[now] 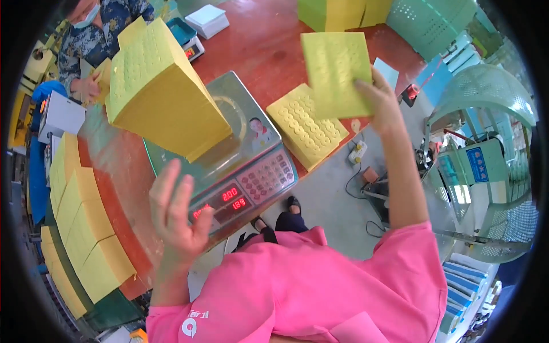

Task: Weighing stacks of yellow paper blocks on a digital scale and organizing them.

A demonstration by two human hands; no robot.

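Taking the digital scale (237, 94) as the hub, a teal tray (184, 30) is sitting at eleven o'clock on a smaller scale (195, 50); its contents cannot be made out. The large scale's pan is bearing a tall stack of yellow sheets (166, 108), and its red display (231, 197) is glowing along the near edge.

At two o'clock the right grip (382, 102) is pinching a yellow sheet bundle (334, 74) by its right edge, thumb on top, holding it above the surface (246, 40). The left grip (178, 220) is spreading its fingers at seven o'clock, in front of the scale's near-left corner; whether it is touching the scale cannot be told.

The reddish-brown surface is also carrying a dimpled yellow stack (309, 128) at three o'clock, just beside the scale, white paper (207, 22) at twelve and yellow blocks (88, 228) at eight.

Around the room, a masked co-worker (108, 34) is working at ten to eleven o'clock, a hand touching yellow pieces. On the grey floor (337, 200), a white power strip (358, 151) is lying toward three o'clock, with a mesh-guarded machine (480, 166) standing farther out.
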